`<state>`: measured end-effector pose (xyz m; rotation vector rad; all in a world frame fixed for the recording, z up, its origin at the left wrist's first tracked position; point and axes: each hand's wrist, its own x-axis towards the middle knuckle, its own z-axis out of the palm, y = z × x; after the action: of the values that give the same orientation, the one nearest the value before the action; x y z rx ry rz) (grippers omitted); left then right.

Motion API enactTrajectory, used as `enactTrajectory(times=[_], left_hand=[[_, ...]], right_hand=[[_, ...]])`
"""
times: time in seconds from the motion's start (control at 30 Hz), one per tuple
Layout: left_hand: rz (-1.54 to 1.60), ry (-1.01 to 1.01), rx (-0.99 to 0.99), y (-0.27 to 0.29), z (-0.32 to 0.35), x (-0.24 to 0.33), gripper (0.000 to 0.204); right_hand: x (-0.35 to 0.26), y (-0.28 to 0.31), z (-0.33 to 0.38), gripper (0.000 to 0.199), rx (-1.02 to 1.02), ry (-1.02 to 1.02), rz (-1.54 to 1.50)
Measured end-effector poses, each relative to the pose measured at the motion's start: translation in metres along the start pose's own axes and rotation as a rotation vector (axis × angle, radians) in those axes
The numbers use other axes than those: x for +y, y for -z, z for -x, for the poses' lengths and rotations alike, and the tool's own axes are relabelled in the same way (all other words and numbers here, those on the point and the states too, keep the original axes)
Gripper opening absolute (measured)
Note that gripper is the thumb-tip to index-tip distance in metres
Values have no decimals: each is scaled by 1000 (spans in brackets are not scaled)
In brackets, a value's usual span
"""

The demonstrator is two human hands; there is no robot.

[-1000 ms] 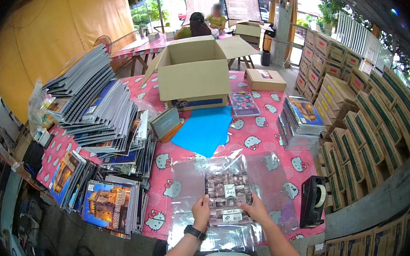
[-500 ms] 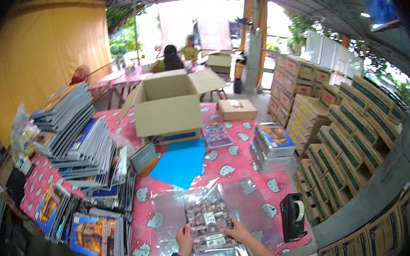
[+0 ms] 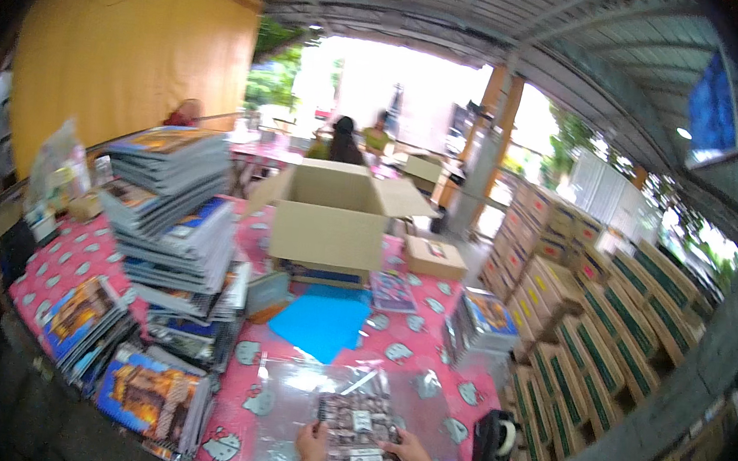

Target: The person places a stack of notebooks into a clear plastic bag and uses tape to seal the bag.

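A spiral-bound notebook (image 3: 360,414) with a dark brown photo-patterned cover lies over clear plastic sleeves (image 3: 284,399) at the table's near edge. I cannot tell whether it is inside one of them. My left hand (image 3: 312,448), a dark watch on its wrist, grips the notebook's left edge, fingers closed. On the opposite side my right hand (image 3: 409,452) pinches the right edge, thumb on the cover. Beyond the sleeves lie blue sheets (image 3: 319,321). A black tape dispenser (image 3: 492,448) stands to the right.
Tall notebook stacks (image 3: 179,249) fill the table's left side. An open cardboard box (image 3: 329,234) stands at the back, beside a smaller closed box (image 3: 435,258). Wrapped notebooks (image 3: 482,324) are piled on the right. Cartons (image 3: 590,360) line the right. Two people sit farther off.
My view has tilted up and turned, so the table sits lower in the picture. Both hands still grip the notebook at its two edges.
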<state>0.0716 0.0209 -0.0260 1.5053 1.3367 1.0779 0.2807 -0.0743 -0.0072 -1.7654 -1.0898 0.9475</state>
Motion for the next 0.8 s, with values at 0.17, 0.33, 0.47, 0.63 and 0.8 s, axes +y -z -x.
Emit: enactTrajectory(times=[0.17, 0.33, 0.47, 0.63, 0.8], left_hand=[[-15, -25, 170, 53, -16, -24, 39], [-142, -46, 118, 21, -8, -22, 38], [-77, -44, 107, 37, -2, -14, 40], [-62, -17, 34, 24, -15, -23, 42], [-38, -28, 75, 27, -14, -28, 42]], right_hand=[[-46, -64, -13, 47, -143, -15, -212], [9, -30, -19, 46, -43, 20, 37], [10, -46, -17, 47, -70, 100, -159], [-6, -36, -12, 45, 37, 110, -43], [-20, -49, 3, 60, 134, 135, 310]])
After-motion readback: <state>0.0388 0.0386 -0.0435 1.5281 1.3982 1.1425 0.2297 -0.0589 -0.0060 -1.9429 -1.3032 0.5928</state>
